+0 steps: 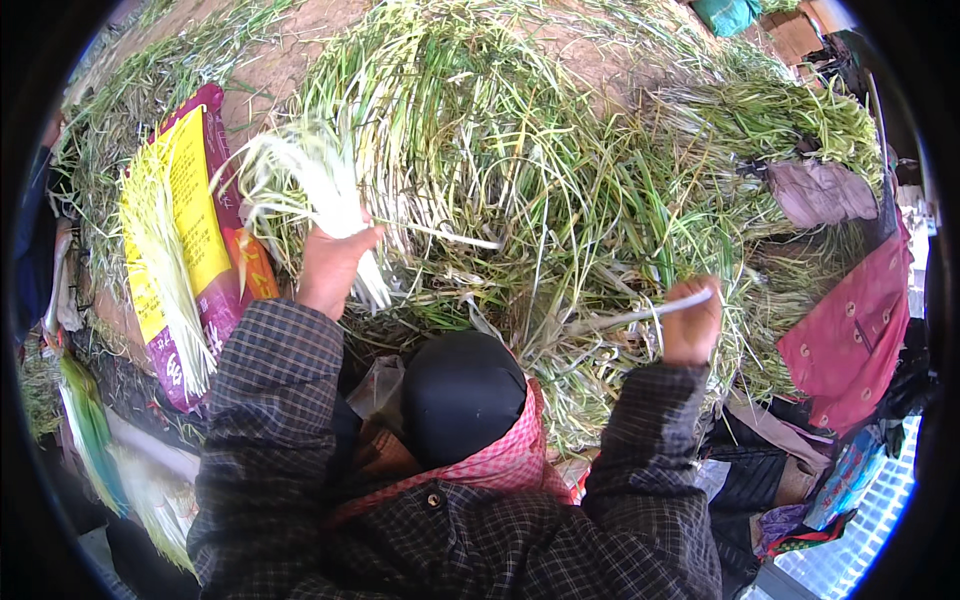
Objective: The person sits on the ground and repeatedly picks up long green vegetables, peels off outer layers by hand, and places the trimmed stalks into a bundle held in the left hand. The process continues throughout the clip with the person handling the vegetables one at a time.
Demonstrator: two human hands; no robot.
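My left hand (330, 266) grips a bunch of pale, slender leafy stalks (330, 195), its leafy ends fanned up and left and its white ends below the fist. One loose stalk (450, 236) sticks out rightward from the bunch. Off to the right, my right hand (691, 324) is closed on a whitish strip of stalk (645, 313); motion blurs it. Both hands are above a large heap of green and yellowing leafy stalks (480, 142). Left of my left hand, a sorted row of pale stalks (169, 277) lies on a yellow and purple printed sack (199, 195).
A black rounded form (465, 397) rises between my arms. Pink cloth (847, 330) and a greyish-mauve cloth (823, 193) lie at the right. Bundled stalks (94, 435) stand at lower left. Part of another person, a dark sleeve (34, 240), shows at the left rim.
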